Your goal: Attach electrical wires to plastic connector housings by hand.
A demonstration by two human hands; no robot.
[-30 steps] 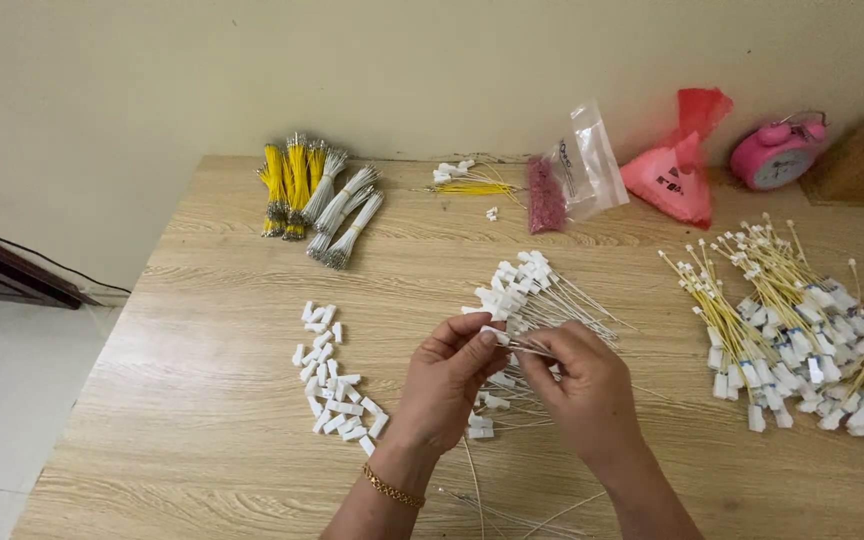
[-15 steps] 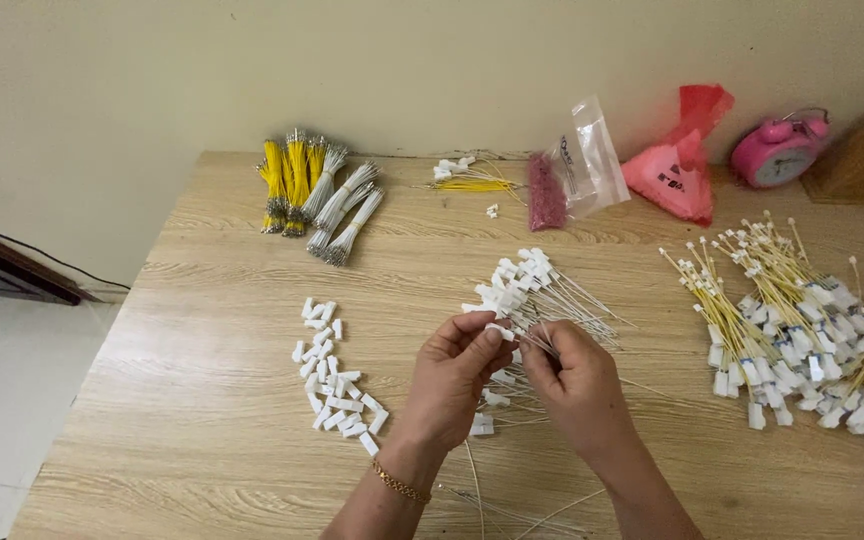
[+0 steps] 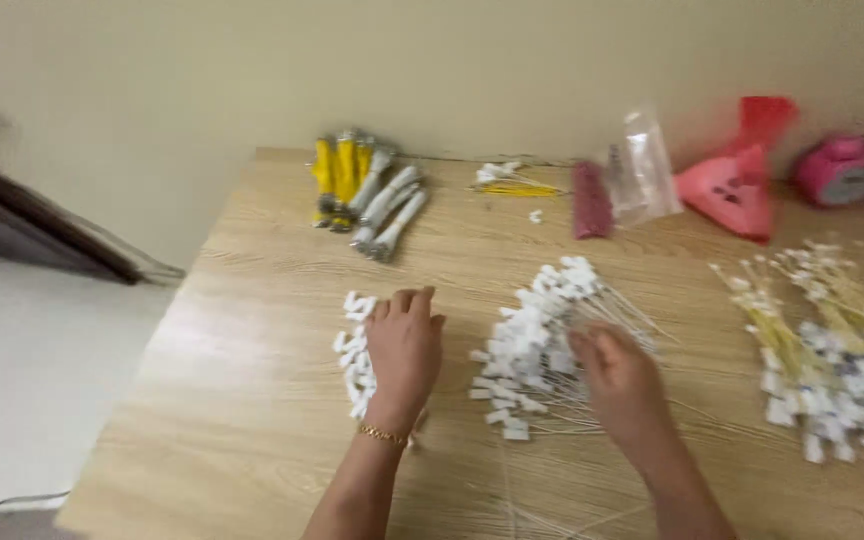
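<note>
Left hand (image 3: 404, 345) flat, open on loose tags (image 3: 352, 355); right hand (image 3: 617, 375) open on wire pile (image 3: 537, 340); pinch one only.

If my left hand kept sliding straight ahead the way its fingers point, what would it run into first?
The left hand points up the table, slightly right. Past its fingertips lies bare wood, then probably the bundle of yellow and grey ties near the far edge. The small white pieces sit just beside and under it, not ahead.

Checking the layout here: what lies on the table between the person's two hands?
In the head view, the heap of white tags on thin wires lies between the left hand and right hand; bare wooden table shows beside the left hand.
</note>
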